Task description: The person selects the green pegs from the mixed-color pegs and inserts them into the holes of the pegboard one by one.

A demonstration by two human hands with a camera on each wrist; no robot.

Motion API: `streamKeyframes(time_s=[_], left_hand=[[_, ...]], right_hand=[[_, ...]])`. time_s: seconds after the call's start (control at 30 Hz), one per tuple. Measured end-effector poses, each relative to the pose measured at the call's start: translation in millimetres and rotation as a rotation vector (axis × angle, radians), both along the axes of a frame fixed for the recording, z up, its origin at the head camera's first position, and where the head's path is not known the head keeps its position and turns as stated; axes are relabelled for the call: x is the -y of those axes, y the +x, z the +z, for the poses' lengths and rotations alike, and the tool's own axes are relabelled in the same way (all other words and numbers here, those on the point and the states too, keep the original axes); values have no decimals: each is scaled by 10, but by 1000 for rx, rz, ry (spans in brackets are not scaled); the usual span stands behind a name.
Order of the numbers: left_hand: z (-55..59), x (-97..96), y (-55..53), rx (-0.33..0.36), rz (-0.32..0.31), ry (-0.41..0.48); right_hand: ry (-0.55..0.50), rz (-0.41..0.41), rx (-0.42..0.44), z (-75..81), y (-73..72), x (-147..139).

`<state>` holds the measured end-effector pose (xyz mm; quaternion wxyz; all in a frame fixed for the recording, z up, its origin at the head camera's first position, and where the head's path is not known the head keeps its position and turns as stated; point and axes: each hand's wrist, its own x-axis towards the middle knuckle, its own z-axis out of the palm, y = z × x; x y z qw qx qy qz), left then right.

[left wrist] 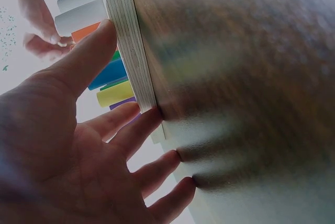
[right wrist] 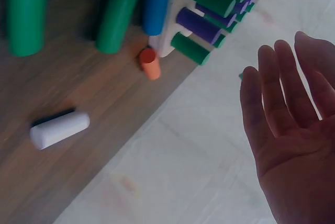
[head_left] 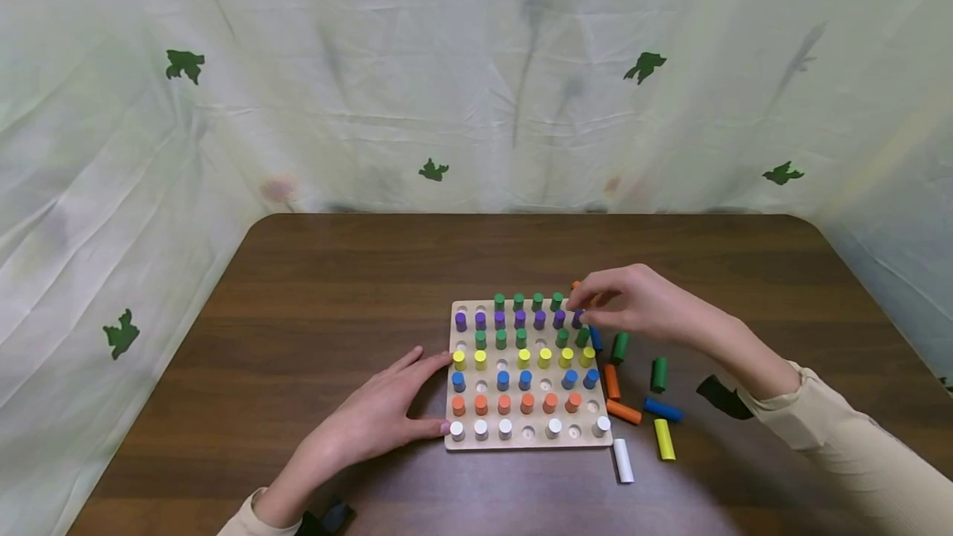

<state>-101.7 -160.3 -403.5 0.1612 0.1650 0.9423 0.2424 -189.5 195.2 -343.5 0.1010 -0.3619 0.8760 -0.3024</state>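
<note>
A wooden peg board [head_left: 536, 443] holds rows of white, orange, blue, yellow, green and purple pegs, with several bare holes. My left hand [head_left: 372, 416] touches the board's left edge with thumb and extended fingers; in the left wrist view the thumb [left wrist: 99, 46] lies against the rim. Over the back right corner hovers my right hand [head_left: 633, 300], its fingers bent near a purple peg [head_left: 577, 318]. A green peg [right wrist: 191, 48] stands at that corner in the right wrist view. There, the right hand [right wrist: 293, 130] shows apart from the pegs, with nothing visible in it.
Loose pegs lie right of the board: green [head_left: 659, 375], blue [head_left: 663, 409], yellow [head_left: 665, 440], orange [head_left: 624, 412] and white [head_left: 623, 461]. Another white peg [right wrist: 60, 130] and an orange peg [right wrist: 150, 64] appear in the right wrist view. A pale curtain [head_left: 476, 64] hangs behind the table.
</note>
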Motion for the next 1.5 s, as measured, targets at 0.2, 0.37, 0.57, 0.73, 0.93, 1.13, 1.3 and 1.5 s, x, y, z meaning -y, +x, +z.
streamKeyframes(time_s=[0.2,0.37,0.57,0.73,0.93,1.13,1.3,1.5], left_hand=[[0,5,-1,4,3,-1],[1,7,0,5,1,1],[-9,13,-3,0,-2,1],[-17,14,-2,-2,-1,0],[-8,12,-2,0,0,5],[-11,12,-5,2,-1,8],[-15,14,-6,-4,-4,8],[-14,16,-7,-4,-6,13]], right_hand=[[32,-31,19,-46,88,-160],[49,-43,36,-144,126,-285],[76,-67,54,-266,137,-382],[103,-80,39,-371,118,-423],[145,-67,-5,-451,85,-463],[160,-44,13,-498,76,-472],[153,-19,9,-532,78,-466],[165,-18,23,-586,85,-442]])
